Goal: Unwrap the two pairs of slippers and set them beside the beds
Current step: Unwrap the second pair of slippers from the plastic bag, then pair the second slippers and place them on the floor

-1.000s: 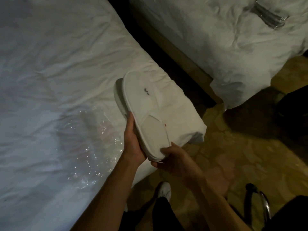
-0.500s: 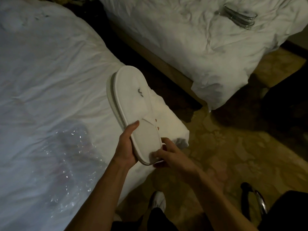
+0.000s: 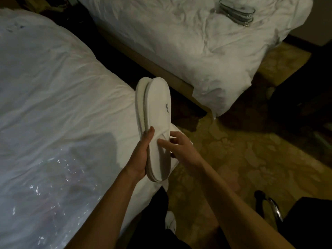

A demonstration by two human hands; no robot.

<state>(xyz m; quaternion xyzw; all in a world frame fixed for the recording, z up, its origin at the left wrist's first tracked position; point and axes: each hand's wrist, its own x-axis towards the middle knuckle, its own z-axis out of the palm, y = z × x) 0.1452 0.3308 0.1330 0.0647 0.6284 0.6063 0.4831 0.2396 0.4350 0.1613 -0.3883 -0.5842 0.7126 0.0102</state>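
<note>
Left hand (image 3: 142, 157) grips slipper pair (image 3: 156, 123); right hand (image 3: 181, 148) fingers touch it.

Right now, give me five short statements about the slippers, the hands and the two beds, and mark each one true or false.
1. The left hand grips the white slippers from their left side. True.
2. The white slippers lie flat on the carpet. False: they are held up in the air, stacked together, over the corner of the near bed.
3. A second pair of slippers, shiny as if wrapped, lies on the far bed. True.
4. The right hand hangs idle at the person's side. False: its fingers touch the held pair.
5. Crumpled clear plastic wrap lies on the near bed. True.
</note>
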